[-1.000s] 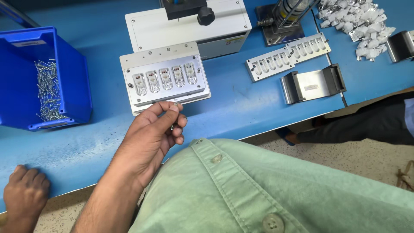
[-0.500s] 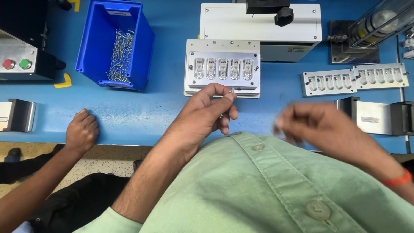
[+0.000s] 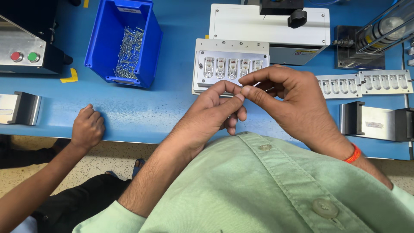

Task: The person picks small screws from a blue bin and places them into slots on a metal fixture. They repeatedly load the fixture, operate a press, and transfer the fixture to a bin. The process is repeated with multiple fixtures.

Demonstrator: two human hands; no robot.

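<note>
Head view: your left hand [image 3: 215, 112] and right hand [image 3: 286, 97] meet just in front of the grey fixture plate [image 3: 230, 67], fingertips touching. Between them sits a thin metal pin [image 3: 258, 84], barely visible, only a short pale sliver showing by your right thumb. Right-hand grip is pinched shut on that pin; left-hand grip is also closed, thumb against forefinger, but whether it holds the same pin or another small part cannot be told.

Pin's long axis looks to run roughly left to right, slightly tilted up toward the plate; which end leads is too small to tell.

To do this well, my judgement: keep both wrists low over the blue surface [image 3: 142, 112], hold the pin near one end so the free end stays visible, and line its axis up with a slot before moving. Roll it between the fingertips to turn it instead of regripping, as a drop near the edge would likely lose it.

Blue bin [image 3: 142, 47] of loose pins sits well to the left. Another person's fist [image 3: 87, 127] rests at the surface edge, apart from yours.
</note>
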